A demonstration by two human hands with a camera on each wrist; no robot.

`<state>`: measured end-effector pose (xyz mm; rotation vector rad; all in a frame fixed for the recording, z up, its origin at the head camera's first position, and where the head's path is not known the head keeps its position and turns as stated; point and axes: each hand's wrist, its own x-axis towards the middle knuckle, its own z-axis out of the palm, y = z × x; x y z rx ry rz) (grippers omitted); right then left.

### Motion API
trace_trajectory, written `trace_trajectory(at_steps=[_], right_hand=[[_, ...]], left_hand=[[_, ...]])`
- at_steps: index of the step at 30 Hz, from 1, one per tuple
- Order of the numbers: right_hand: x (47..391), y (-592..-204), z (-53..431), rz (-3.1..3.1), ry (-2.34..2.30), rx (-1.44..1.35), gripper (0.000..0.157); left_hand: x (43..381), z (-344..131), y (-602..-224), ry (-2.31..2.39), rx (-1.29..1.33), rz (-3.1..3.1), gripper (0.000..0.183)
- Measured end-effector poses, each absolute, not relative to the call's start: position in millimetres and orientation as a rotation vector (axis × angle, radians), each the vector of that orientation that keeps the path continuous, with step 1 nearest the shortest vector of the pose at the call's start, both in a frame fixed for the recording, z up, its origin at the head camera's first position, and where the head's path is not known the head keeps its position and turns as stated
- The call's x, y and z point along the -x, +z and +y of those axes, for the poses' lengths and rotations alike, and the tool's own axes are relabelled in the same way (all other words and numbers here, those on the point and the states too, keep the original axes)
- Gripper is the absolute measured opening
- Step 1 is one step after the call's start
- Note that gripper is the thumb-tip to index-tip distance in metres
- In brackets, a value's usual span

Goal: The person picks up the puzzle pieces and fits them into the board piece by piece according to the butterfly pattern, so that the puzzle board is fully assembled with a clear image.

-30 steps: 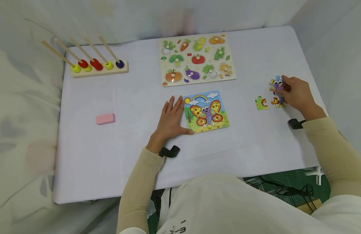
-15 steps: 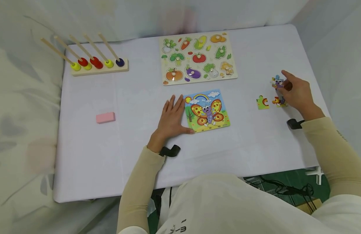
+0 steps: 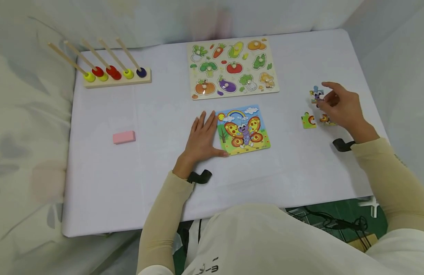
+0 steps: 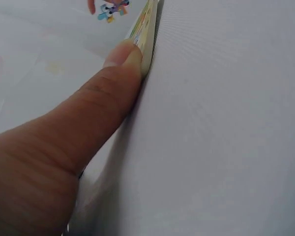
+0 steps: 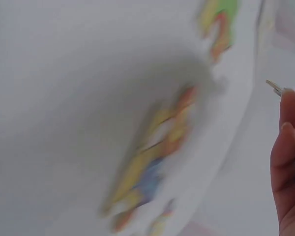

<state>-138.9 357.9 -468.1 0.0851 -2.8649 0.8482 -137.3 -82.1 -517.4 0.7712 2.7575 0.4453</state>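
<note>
My right hand pinches a jigsaw piece with a purple bug face between thumb and index finger. In the right wrist view the held piece shows edge-on at the fingertips, clear of the table. Below it lie a green jigsaw piece and a piece with orange and blue, partly covered by the hand. My left hand lies flat, fingers straight, along the left side of a square butterfly puzzle. Its thumb touches the puzzle's near corner.
Behind the butterfly puzzle lies a vegetable peg puzzle board. A wooden stacking rack with coloured beads on upright rods stands at the back left. A pink block sits on the white-covered table at left.
My right hand has lifted the bug-face piece and carried it slightly left, uncovering more of the table to its right. My left hand stays at the butterfly puzzle.
</note>
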Motion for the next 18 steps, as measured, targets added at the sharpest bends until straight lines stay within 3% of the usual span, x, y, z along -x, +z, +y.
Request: trace_trajectory(at_steps=[7, 18], right_hand=[[141.6, -450.8, 314.6, -2.697, 0.875, -0.607, 0.043], [136.2, -450.3, 255.7, -2.763, 0.995, -0.708, 0.048]], left_hand=[[136.5, -82.3, -516.8, 0.449, -0.764, 2.756, 0.133], [136.6, -81.7, -516.4, 0.465, -0.753, 2.747, 0.133]])
